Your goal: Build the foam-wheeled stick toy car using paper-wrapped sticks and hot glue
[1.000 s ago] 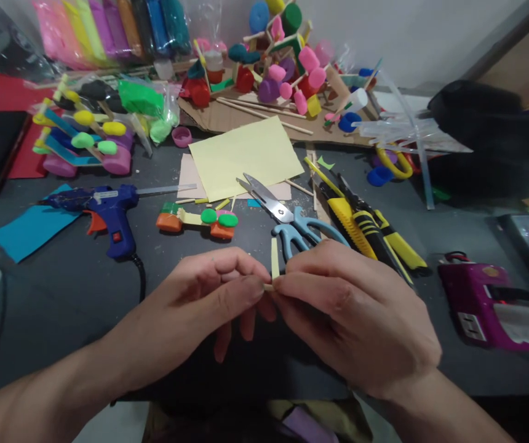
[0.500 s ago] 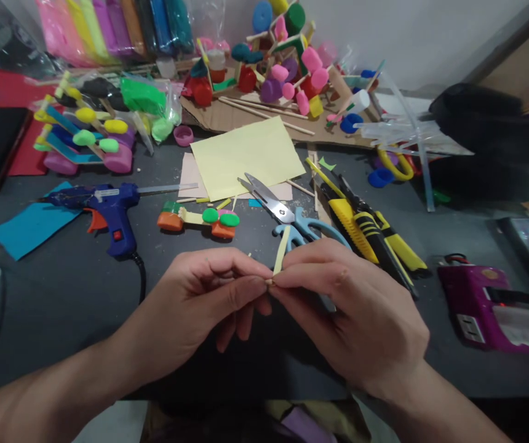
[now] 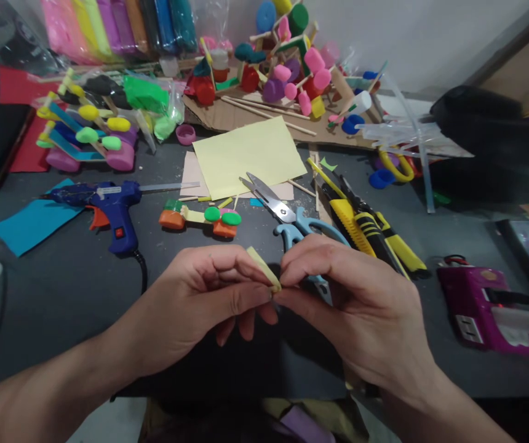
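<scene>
Yellow strip (image 3: 262, 267) between your left hand (image 3: 221, 292) and right hand (image 3: 357, 301)
Both pinch its near end; it looks light and easily creased, so grip there gently.

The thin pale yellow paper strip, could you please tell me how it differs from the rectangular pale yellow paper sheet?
The thin pale yellow paper strip is narrow and small; the rectangular pale yellow paper sheet is far broader. The strip is held slanting in the air; the sheet lies flat, partly under blue-handled metal scissors. Both look pale yellow.
</scene>
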Motion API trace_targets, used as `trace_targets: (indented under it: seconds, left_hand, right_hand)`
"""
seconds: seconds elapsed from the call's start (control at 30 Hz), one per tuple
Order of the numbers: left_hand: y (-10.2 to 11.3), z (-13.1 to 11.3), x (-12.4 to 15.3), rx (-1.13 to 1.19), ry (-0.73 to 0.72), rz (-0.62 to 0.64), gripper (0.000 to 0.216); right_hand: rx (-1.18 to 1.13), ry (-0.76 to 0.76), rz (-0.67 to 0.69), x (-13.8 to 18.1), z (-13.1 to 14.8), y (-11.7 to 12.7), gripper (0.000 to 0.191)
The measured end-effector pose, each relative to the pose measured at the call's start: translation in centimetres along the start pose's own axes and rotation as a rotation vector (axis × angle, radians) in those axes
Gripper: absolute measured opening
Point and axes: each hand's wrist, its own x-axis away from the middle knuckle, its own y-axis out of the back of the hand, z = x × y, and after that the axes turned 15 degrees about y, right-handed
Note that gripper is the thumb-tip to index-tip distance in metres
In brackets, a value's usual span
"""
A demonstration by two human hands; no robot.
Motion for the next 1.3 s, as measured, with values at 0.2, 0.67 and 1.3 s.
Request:
trace_targets:
  seconds: [0.2, 0.67, 1.3]
  left_hand:
    - [-0.13, -0.08, -0.01, 0.008, 0.001, -0.033, 0.017]
    - [-0.19, -0.12, 0.50, -0.090, -0.124, -0.053, 0.010]
    - [-0.56, -0.20, 0.38, -0.036, -0.181, -0.080, 0.011]
  right_hand:
    - [-0.037, -0.044, 0.003, -0.09, 0.37, -0.04, 0.014]
    - [-0.406, -0.313, -0.058, -0.46, 0.26, -0.11, 0.021]
    - [-0.481, -0.345, -0.134, -0.28, 0.63, -0.71, 0.010]
